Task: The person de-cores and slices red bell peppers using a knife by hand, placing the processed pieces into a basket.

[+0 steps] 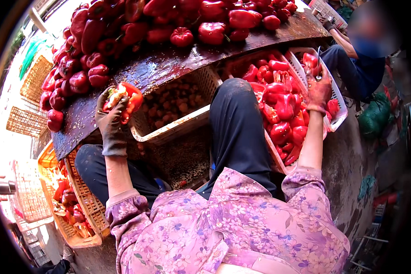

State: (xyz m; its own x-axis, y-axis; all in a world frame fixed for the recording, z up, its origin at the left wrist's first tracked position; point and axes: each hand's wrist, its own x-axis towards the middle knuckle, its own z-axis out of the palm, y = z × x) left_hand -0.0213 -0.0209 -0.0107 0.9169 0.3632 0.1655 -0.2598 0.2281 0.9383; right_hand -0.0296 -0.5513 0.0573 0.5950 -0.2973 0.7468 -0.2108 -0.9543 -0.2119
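In my gloved left hand [113, 118] is a cut red bell pepper [132, 99], its pale seed core [115, 97] showing between my fingers. It is above the front edge of the tabletop. My right hand [318, 89], in a stained glove, is raised over the crates at my right. It holds a thin curved metal tool [319, 56], and a red pepper piece [310, 62] sits at its fingers. Below that hand, a crate holds many opened red peppers [283, 104]. Whole red bell peppers [164, 24] are heaped on the dark wet table [150, 70], with seeds scattered over it.
A white crate [173, 123] of pepper cores stands between my knees and the table. An orange crate [85, 244] with pepper pieces is at my left. A narrow white crate [342, 113] stands at far right. Beyond it sits another person [370, 68], near a green sack [376, 114].
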